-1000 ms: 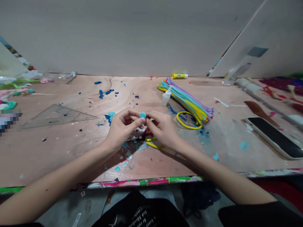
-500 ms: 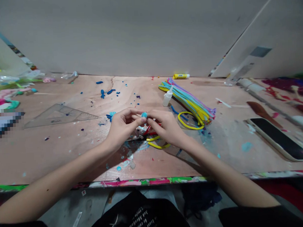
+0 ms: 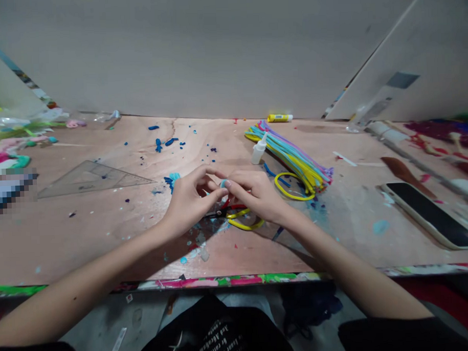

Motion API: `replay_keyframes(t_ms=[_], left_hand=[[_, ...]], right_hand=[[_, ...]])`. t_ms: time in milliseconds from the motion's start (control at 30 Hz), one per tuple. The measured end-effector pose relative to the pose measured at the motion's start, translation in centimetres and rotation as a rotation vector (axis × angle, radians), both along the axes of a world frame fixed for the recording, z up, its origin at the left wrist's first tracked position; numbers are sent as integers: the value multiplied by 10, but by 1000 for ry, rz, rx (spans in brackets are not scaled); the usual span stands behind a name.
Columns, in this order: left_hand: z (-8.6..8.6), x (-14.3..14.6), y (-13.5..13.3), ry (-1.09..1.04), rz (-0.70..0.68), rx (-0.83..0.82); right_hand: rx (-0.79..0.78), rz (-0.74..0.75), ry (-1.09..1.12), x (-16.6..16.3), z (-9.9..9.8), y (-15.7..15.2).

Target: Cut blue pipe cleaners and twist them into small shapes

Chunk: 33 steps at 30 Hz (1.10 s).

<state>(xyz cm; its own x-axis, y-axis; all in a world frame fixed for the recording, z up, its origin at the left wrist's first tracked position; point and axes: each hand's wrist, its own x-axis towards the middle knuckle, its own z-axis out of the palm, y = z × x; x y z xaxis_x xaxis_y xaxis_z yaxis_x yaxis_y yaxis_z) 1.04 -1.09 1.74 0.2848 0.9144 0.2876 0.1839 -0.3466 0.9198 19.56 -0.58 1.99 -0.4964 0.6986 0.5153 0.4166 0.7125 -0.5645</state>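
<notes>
A small light-blue piece [image 3: 223, 184] is pinched between the fingertips of both my hands above the table; most of it is hidden, and I cannot make out its material. My left hand [image 3: 192, 195] closes on it from the left, thumb against forefinger. From the right, my right hand [image 3: 255, 192] presses its thumb on the same piece. Under the hands lies a red-handled cutting tool [image 3: 221, 213], partly covered, beside a bent yellow pipe cleaner [image 3: 245, 225]. A blue frilled piece [image 3: 171, 182] rests just left of my left hand.
Behind my right hand are a bundle of coloured pipe cleaners [image 3: 294, 153] and a small white bottle [image 3: 259, 150]. A clear set square [image 3: 92, 180] lies left, a phone [image 3: 431, 212] right. A yellow glue stick [image 3: 280, 118] sits near the back wall. Blue scraps dot the table.
My fingers have closed further over the light-blue piece, so less of it shows. My right thumb has moved onto it, and both hands have shifted slightly.
</notes>
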Motion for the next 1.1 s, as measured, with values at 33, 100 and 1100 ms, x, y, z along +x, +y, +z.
replay_keyframes(t_ms=[33,100,1100], left_hand=[[1,-1,0,37,-1,16],[3,-3,1,107,-3,48],[4,-9,13,179,-82,162]], right_hand=[[5,3,-7,0,0,0],[28,12,-13,0,-1,1],[-251,45,70,-4,-9,4]])
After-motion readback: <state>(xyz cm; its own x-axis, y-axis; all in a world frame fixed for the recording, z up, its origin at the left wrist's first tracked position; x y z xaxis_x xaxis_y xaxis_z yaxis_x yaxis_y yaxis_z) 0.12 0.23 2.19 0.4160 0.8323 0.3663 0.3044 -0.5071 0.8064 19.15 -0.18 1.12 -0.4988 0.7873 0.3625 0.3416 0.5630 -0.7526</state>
